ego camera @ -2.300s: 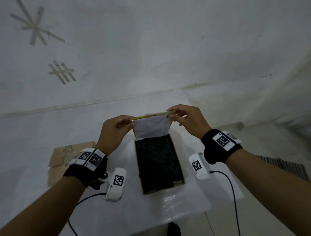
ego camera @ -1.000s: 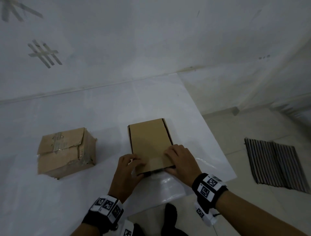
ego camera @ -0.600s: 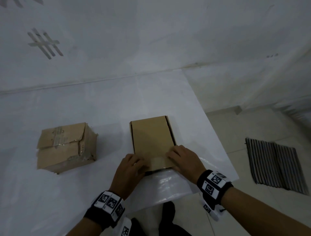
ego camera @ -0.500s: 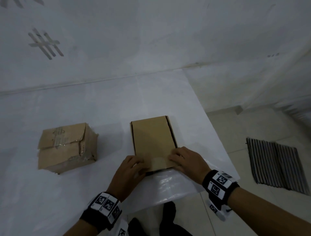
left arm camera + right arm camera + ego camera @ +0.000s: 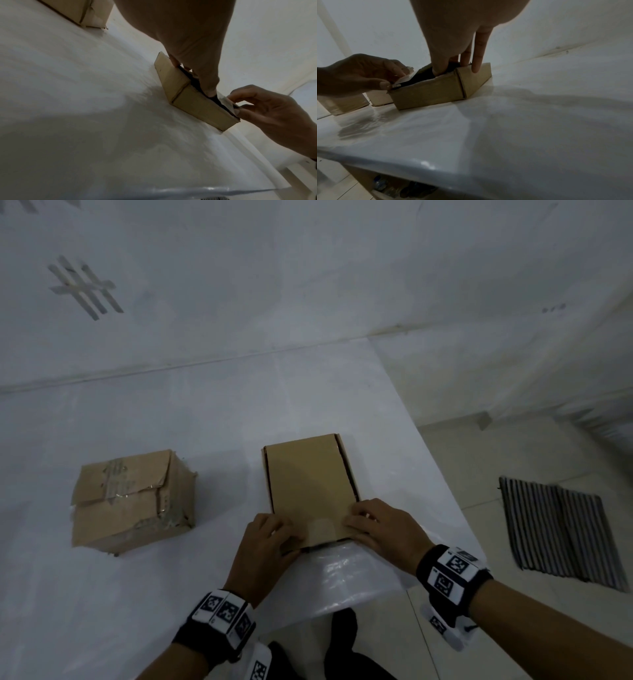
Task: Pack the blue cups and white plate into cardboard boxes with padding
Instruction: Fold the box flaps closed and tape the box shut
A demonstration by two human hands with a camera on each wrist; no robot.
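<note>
A flat cardboard box (image 5: 308,481) lies near the table's front edge with its lid lowered. A dark gap still shows under the lid's near edge in both wrist views. My left hand (image 5: 274,537) pinches the lid's near-left corner, thumb at the gap (image 5: 208,89). My right hand (image 5: 373,523) pinches the near-right corner of the lid; its thumb dips into the gap and its fingers (image 5: 476,65) lie against the side wall. The box's contents are hidden. No blue cups or white plate are in view.
A taller, taped cardboard box (image 5: 133,501) stands closed to the left on the white plastic-covered table (image 5: 171,412). The table's front edge runs just below my hands and its right edge lies close to the flat box. A striped mat (image 5: 561,532) lies on the floor at right.
The lid, held upright over a dark interior and white padding 2.3 s ago, now lies down on the box. Both hands have moved to its near end and stayed there.
</note>
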